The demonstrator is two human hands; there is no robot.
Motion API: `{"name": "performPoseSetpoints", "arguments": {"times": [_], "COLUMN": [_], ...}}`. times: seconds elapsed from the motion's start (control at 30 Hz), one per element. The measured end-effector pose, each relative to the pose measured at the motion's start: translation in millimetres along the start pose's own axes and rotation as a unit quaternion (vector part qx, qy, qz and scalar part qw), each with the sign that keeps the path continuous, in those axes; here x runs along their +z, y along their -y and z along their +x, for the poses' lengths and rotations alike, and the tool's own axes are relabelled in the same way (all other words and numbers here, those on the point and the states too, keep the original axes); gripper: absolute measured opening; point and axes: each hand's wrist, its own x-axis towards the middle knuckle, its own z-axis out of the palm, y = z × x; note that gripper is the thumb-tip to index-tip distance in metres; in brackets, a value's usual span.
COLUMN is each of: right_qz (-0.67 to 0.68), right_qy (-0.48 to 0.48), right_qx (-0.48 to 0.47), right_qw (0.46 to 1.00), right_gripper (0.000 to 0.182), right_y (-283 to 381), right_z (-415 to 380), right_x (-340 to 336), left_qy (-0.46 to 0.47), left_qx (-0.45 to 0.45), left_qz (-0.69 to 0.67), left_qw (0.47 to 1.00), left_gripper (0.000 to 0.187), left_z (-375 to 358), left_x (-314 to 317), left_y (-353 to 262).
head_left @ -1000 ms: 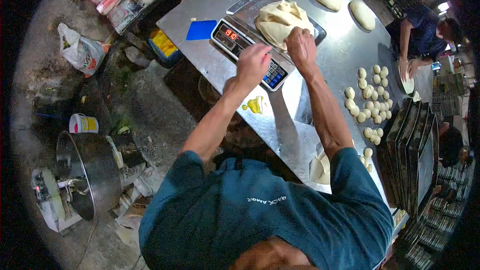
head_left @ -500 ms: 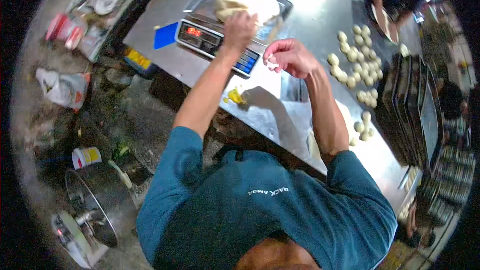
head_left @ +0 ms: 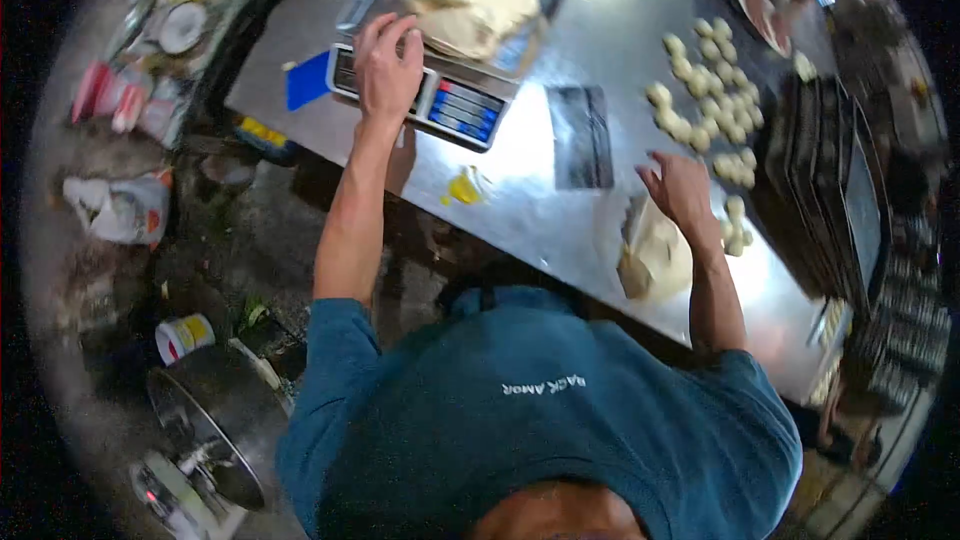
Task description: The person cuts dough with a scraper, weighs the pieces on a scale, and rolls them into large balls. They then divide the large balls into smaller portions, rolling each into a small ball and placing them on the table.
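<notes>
A large lump of dough rests in a metal tray on a digital scale. My left hand is over the scale's display, fingers apart, fingertips by the near edge of the tray. Its palm hides the readout, while the blue keys show to its right. Farther right, my right hand is above a flat piece of dough at the table's front edge, thumb apart from the fingers and nothing visible in it. Several small dough balls lie in clusters beyond that hand.
A dark flat rectangle lies mid-table, with a yellow scrap nearer the edge. Left of the scale is a blue sheet. Stacked dark trays stand at the right. Another person's hands work dough at the far right.
My left hand has come off the dough lump, back to the scale's display. My right hand, earlier pinching a small dough bit by the scale, has moved right over the flat dough.
</notes>
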Motion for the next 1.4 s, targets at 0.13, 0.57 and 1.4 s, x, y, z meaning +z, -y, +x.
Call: {"name": "performPoseSetpoints", "arguments": {"times": [0.13, 0.57, 1.4], "right_qz": [-0.021, 0.393, 0.87], "right_qy": [-0.235, -0.181, -0.186], "right_qx": [-0.332, -0.174, -0.282], "right_qw": [0.913, 0.884, 0.358], "right_gripper": [0.047, 0.041, 0.025], "right_y": [129.2, 200.0, 143.7], "right_z": [100.8, 282.5, 352.4], "right_x": [-50.7, -64.0, -245.8], "left_qy": [-0.01, 0.175, 0.465], "left_qx": [-0.035, -0.182, -0.182], "left_qz": [0.018, -0.132, 0.195], "left_qw": [0.999, 0.959, 0.844], "left_gripper": [0.022, 0.083, 0.077], "left_z": [42.1, 53.2, 74.0], "left_x": [0.1, 64.3, 77.8], "left_y": [47.8, 41.0, -26.0]}}
